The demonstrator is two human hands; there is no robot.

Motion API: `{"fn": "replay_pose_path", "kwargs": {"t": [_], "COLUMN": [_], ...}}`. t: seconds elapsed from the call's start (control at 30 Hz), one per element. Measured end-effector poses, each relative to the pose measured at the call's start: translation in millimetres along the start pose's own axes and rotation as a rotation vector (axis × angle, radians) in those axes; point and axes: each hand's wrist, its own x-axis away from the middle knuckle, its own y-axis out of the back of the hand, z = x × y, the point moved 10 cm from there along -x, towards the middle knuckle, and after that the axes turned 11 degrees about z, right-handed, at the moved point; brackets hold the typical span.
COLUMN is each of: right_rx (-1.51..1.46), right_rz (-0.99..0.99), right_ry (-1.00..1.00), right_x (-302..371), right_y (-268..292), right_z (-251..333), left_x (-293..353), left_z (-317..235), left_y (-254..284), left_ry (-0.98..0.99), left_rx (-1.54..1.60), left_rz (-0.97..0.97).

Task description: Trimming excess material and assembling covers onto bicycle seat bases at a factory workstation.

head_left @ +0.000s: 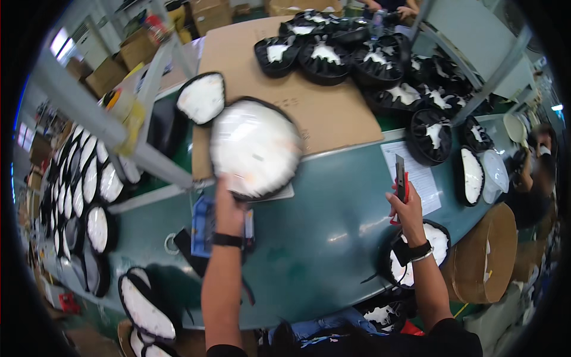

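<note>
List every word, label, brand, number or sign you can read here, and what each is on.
None can be read clearly enough to quote.
Flat cardboard: dark printed marks, too blurred.
Paper sheet beyond the red utility knife: printed lines, too small.

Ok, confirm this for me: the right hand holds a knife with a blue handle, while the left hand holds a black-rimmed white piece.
Not quite: the head view shows that the knife in the right hand has a red handle, not a blue one, while the left hand holds a black-rimmed white piece.
</note>
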Motion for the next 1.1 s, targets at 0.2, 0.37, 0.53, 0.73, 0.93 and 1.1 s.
{"fn": "replay_pose_path", "kwargs": {"t": [0.2, 0.37, 0.53, 0.73, 0.93, 1.1], "right_rx": [-0.522, -0.692, -0.499, -0.5, -0.54, 0.074], "right_rz": [-0.128, -0.162, -0.275, 0.067, 0.48, 0.837], "right_ry": [0.012, -0.027, -0.031, -0.202, -0.409, -0.481], "right_x": [-157.2, -310.7, -365.7, -286.5, -34.1, 139.2], "right_y": [41.4, 56.5, 66.7, 36.2, -48.1, -85.1], "right_z": [-50.6, -105.1, -118.8, -63.7, 0.1, -55.2], "left_x": [-75.2, 4.1, 57.5, 92.6, 117.8, 159.1], "left_z": [-8.1, 80.9, 113.8, 122.0, 99.0, 105.7], "left_y": [-2.9, -47.5, -22.0, -2.8, -48.2, -14.9], "left_ry": [-0.171, 0.366, 0.491, 0.563, 0.52, 0.497], "left_rx": [-0.138, -0.296, -0.251, -0.327, -0.241, -0.064], "left_rz": [0.01, 0.257, 0.177, 0.146, 0.268, 0.243]}}
